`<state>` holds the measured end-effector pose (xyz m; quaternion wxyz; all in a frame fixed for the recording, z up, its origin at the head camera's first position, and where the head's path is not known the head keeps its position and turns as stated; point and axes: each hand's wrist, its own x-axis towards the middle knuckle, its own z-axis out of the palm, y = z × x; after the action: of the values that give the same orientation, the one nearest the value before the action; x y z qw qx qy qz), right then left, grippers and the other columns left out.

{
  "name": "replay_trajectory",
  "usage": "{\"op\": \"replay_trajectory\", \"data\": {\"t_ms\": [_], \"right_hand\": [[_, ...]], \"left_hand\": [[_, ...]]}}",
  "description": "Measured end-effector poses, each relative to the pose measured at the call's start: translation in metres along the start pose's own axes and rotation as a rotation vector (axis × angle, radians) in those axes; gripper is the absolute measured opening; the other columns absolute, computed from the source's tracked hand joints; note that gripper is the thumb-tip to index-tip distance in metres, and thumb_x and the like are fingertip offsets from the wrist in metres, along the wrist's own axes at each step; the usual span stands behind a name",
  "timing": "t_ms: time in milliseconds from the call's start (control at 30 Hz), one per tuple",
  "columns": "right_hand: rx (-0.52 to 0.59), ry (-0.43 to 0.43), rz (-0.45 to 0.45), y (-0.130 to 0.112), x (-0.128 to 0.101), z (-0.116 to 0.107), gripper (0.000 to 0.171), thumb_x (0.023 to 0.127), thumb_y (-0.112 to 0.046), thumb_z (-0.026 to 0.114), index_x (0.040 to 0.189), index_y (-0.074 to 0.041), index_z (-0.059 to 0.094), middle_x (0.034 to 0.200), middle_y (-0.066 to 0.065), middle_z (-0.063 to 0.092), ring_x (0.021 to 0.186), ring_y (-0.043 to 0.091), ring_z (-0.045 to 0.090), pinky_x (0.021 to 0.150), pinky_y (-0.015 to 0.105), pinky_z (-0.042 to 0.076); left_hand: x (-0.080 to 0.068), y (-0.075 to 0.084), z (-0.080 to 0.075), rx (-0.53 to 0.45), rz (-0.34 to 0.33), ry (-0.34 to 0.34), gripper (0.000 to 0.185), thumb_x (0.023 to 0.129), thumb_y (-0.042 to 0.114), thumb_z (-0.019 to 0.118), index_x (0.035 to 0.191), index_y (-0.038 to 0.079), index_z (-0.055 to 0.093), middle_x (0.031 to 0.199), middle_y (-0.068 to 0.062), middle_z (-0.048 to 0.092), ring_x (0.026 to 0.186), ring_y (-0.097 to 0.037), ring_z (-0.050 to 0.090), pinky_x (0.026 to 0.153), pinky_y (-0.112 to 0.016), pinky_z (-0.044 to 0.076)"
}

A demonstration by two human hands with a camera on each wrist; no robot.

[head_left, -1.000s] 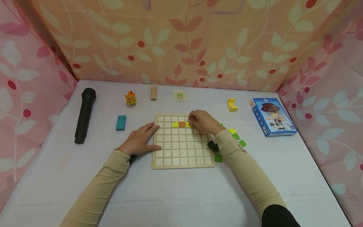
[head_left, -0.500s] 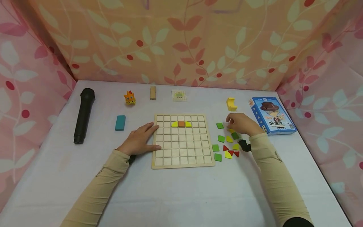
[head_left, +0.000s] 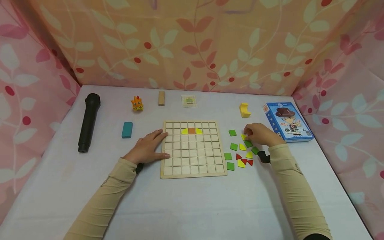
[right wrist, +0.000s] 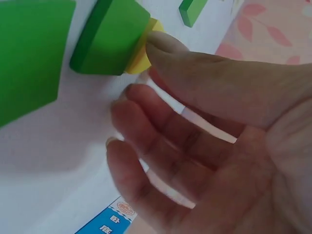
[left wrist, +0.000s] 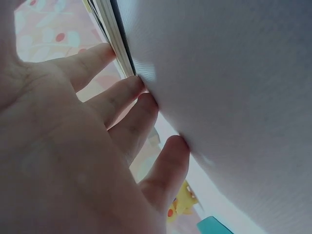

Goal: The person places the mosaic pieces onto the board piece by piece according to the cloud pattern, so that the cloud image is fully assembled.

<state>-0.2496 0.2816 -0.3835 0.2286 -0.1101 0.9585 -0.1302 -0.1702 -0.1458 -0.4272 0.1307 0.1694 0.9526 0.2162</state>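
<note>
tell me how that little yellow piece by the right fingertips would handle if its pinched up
The yellow piece looks rigid, thin and flat, so probably light and unlikely to roll. Its low edge gives the right hand little to grip, so it may slide on the smooth table. A green tile lies against it and might get nudged.

Looking like a home-style recording booth: leaf-patterned curtains enclosing a white-covered worktop, carrying a grid board, game box and microphone.

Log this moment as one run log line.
left hand: flat, steadying wooden grid board | right hand: touching yellow piece beside board
</note>
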Motion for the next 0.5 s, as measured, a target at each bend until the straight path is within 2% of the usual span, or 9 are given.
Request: {"op": "replay_trajectory", "data": {"t_ms": [200,500], "right_hand": [[0.006,-0.002,-0.041,-0.0012,-0.0011,0.0029,0.022,0.092,-0.006,0.062,0.113,0.0,0.062,0.096,0.012,0.061,0.09,0.027,0.053,0.085,0.042,0.047],[0.02,0.041,-0.061,-0.0003,0.0015,0.0036,0.013,0.09,-0.007,0.065,0.101,-0.005,0.059,0.089,0.009,0.057,0.085,0.025,0.053,0.075,0.034,0.045]], "left_hand": [[0.0003,-0.0006,-0.001,-0.012,0.006,-0.038,0.085,0.086,0.049,0.067,0.152,0.014,0.026,0.159,-0.015,0.017,0.143,-0.04,0.019,0.103,-0.065,0.024],[0.0019,-0.0055,-0.0009,-0.009,0.01,-0.043,0.084,0.086,0.05,0.066,0.152,0.016,0.028,0.159,-0.014,0.017,0.143,-0.04,0.019,0.101,-0.065,0.024]]}}
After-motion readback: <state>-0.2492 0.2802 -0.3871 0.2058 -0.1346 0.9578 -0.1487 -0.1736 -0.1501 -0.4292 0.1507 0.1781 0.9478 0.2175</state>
